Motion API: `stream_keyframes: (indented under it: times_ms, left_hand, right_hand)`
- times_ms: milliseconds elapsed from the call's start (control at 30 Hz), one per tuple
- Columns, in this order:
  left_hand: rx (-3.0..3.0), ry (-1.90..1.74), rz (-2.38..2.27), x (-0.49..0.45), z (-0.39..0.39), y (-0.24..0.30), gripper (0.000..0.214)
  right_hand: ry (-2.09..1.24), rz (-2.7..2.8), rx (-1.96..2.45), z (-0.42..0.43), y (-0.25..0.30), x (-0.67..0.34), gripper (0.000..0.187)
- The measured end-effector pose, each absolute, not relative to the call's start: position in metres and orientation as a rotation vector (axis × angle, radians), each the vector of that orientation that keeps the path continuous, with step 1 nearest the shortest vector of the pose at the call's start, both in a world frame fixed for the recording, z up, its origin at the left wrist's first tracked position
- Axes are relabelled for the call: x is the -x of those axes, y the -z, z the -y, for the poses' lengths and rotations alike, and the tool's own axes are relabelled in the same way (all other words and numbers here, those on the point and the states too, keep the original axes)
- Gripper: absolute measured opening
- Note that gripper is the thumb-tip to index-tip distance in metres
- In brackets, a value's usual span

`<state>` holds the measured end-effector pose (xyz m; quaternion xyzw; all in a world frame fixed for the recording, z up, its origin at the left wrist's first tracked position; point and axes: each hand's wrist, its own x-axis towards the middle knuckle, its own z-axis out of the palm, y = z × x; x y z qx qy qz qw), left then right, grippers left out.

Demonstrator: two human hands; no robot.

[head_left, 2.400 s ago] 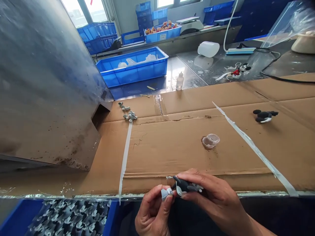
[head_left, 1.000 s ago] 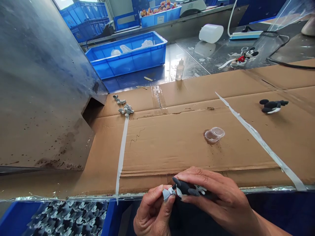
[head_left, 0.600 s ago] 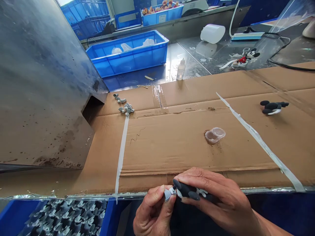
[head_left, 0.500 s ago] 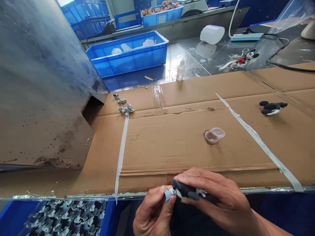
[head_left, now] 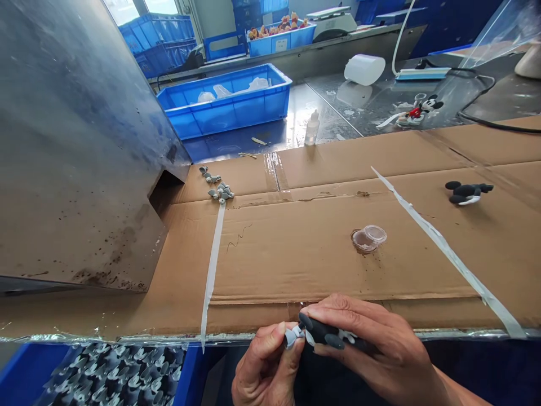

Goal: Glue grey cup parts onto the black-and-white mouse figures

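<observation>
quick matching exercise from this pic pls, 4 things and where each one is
Things:
1. pale grey piece
2. dark figure body
3. clear plastic cup
4. plastic squeeze bottle

Places:
a. standing on the steel bench beyond the cardboard
b. gripped in the right hand
c. on the cardboard sheet
d. pinched in the left hand

Right pairs: 1-d, 2-b, 3-c, 4-a
</observation>
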<state>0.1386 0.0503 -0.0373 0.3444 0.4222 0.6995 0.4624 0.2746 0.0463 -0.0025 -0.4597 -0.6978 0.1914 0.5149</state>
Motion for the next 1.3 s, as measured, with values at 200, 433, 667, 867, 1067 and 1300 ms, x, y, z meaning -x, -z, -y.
stream_keyframes:
  times_ms: [200, 433, 667, 867, 1067, 1300]
  left_hand:
    - [-0.863, -1.715, -1.015, -0.137, -0.051, 0.037, 0.019]
    - [-0.907, -1.721, -0.995, -0.136, -0.05, 0.043, 0.019]
    - [-0.982, -1.721, -0.958, -0.131, -0.05, 0.057, 0.019]
    - [-1.008, -1.718, -0.925, -0.13, -0.05, 0.06, 0.017]
    - [-1.031, -1.72, -0.904, -0.129, -0.051, 0.059, 0.018]
    - [-1.032, -1.717, -0.899, -0.129, -0.051, 0.058, 0.017]
  right_hand:
    - [-0.453, 1.667, 1.097, -0.048, 0.002, -0.271, 0.023]
    - [-0.389, 1.722, 1.094, -0.046, 0.003, -0.275, 0.019]
    - [-0.345, 1.757, 1.104, -0.048, 0.004, -0.275, 0.019]
    - [-0.376, 1.767, 1.097, -0.045, 0.009, -0.276, 0.019]
    - [-0.367, 1.781, 1.104, -0.049, 0.006, -0.274, 0.019]
    - [-0.357, 1.78, 1.094, -0.047, 0.006, -0.274, 0.018]
